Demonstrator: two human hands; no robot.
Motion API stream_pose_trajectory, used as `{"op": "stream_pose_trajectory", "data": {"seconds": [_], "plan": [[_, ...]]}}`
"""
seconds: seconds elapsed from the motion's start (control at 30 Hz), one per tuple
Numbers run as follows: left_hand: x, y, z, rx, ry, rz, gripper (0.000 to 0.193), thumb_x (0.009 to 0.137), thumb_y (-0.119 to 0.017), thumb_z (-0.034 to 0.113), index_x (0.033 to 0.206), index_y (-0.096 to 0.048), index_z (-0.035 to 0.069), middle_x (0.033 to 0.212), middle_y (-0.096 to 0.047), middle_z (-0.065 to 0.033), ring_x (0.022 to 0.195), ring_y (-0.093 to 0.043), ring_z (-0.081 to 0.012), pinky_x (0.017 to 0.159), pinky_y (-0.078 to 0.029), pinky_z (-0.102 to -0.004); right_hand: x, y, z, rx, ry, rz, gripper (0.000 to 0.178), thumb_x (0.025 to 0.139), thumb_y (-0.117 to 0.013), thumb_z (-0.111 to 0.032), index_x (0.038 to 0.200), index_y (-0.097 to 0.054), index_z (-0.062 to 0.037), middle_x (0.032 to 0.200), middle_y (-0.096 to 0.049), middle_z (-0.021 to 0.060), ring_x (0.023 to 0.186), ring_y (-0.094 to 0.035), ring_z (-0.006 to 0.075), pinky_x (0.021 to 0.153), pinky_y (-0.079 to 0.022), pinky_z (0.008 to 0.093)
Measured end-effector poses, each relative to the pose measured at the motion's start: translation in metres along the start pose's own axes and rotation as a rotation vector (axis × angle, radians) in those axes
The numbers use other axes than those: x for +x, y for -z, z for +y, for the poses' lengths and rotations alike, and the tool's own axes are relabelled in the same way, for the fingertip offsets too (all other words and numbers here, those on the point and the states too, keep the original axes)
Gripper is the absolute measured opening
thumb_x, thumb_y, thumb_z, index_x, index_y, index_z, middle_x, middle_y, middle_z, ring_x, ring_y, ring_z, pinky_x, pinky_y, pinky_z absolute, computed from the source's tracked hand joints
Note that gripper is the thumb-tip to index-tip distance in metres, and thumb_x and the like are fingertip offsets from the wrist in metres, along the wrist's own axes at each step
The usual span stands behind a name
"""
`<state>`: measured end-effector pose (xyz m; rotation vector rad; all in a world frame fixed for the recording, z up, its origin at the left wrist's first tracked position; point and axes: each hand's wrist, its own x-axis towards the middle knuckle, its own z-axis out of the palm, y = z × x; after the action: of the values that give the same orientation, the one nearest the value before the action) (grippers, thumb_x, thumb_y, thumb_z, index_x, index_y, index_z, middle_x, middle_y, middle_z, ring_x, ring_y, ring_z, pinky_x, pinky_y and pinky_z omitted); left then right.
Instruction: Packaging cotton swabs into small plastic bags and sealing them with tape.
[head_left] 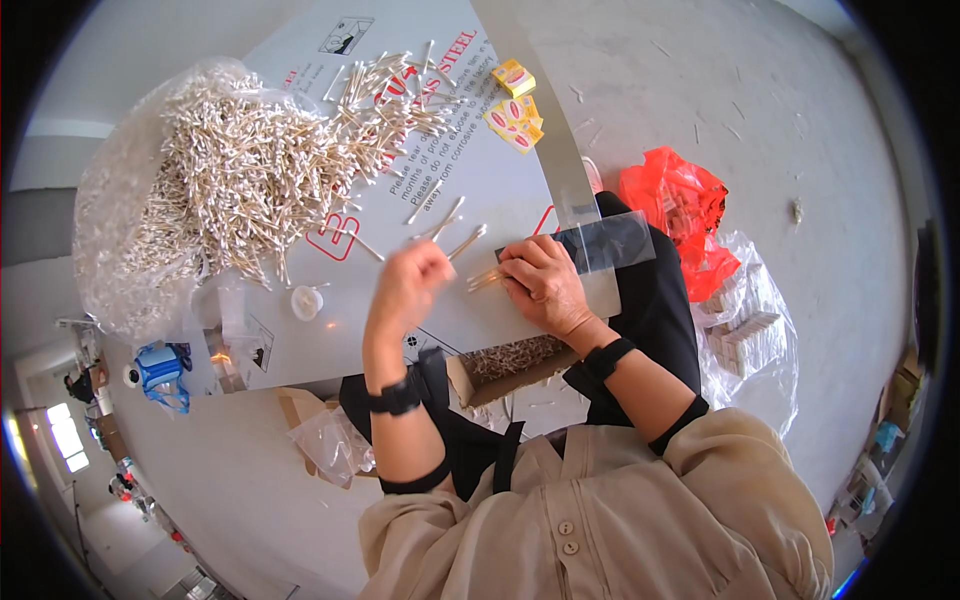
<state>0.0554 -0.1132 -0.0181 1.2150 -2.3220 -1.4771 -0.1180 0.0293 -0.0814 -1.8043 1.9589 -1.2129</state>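
Note:
My left hand (410, 285) is over the near part of the table, its fingers curled in and blurred; what they hold, if anything, I cannot make out. A few loose cotton swabs (467, 240) show just beyond it. My right hand (545, 285) is closed at the table's near right, with several cotton swabs (486, 280) sticking out under its fingers toward the left hand. Beside its fingers a clear plastic bag (610, 242) stretches over the table edge. A large heap of cotton swabs (260, 150) spills from a clear sack (110, 240) at the left.
Small yellow boxes (514, 78) and yellow packets (516, 122) lie at the table's far right edge. A round white container (307, 302) stands near the heap. An open cardboard box (462, 385) of swabs sits below the table edge. Red bags (672, 190) and a clear bag of white packs (745, 340) are on the right.

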Motion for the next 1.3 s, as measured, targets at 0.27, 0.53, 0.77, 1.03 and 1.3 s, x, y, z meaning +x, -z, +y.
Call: {"op": "stream_pose_trajectory", "data": {"seconds": [0.27, 0.53, 0.77, 1.03, 1.3], "plan": [[-0.020, -0.031, -0.016, -0.027, 0.008, 0.105, 0.007, 0.080, -0.065, 0.003, 0.085, -0.062, 0.000, 0.075, -0.058, -0.0101, 0.067, -0.057, -0.0221, 0.064, -0.047, -0.0332, 0.001, 0.002, -0.005, 0.025, 0.007, -0.006, 0.013, 0.072, -0.069, -0.007, 0.085, -0.066, -0.0090, 0.100, -0.061, 0.0013, 0.099, -0.056, 0.0232, 0.087, -0.044, 0.0369], [0.036, -0.011, -0.027, 0.476, -0.173, 0.380, 0.014, 0.077, -0.069, 0.001, 0.089, -0.062, 0.006, 0.088, -0.058, -0.0086, 0.092, -0.057, -0.0299, 0.078, -0.047, -0.0417, 0.000, 0.001, -0.003, 0.020, 0.005, 0.000, 0.013, 0.072, -0.068, -0.006, 0.084, -0.066, -0.0090, 0.100, -0.061, 0.0013, 0.099, -0.055, 0.0235, 0.087, -0.044, 0.0368], [0.062, -0.013, -0.030, 0.440, -0.015, 0.599, 0.014, 0.077, -0.070, 0.004, 0.083, -0.059, 0.007, 0.089, -0.058, -0.0085, 0.093, -0.055, -0.0312, 0.079, -0.047, -0.0431, 0.001, 0.002, -0.003, 0.023, 0.010, -0.007, 0.015, 0.070, -0.068, -0.006, 0.085, -0.066, -0.0087, 0.102, -0.061, 0.0022, 0.100, -0.055, 0.0241, 0.088, -0.044, 0.0369], [0.040, -0.055, -0.013, 0.455, -0.270, 0.474, 0.015, 0.075, -0.069, 0.001, 0.083, -0.058, 0.008, 0.088, -0.056, -0.0085, 0.089, -0.054, -0.0322, 0.077, -0.045, -0.0444, 0.000, 0.002, -0.004, 0.049, -0.028, 0.026, 0.016, 0.070, -0.070, -0.008, 0.086, -0.066, -0.0083, 0.101, -0.060, 0.0050, 0.100, -0.056, 0.0251, 0.087, -0.044, 0.0377], [0.027, -0.071, -0.007, 0.430, -0.392, 0.369, 0.012, 0.078, -0.067, 0.003, 0.084, -0.057, 0.007, 0.086, -0.056, -0.0080, 0.087, -0.053, -0.0308, 0.077, -0.044, -0.0444, -0.002, 0.000, 0.000, 0.036, -0.002, 0.039, 0.016, 0.070, -0.070, -0.007, 0.084, -0.064, -0.0068, 0.096, -0.060, 0.0064, 0.092, -0.057, 0.0270, 0.082, -0.046, 0.0377]]}}
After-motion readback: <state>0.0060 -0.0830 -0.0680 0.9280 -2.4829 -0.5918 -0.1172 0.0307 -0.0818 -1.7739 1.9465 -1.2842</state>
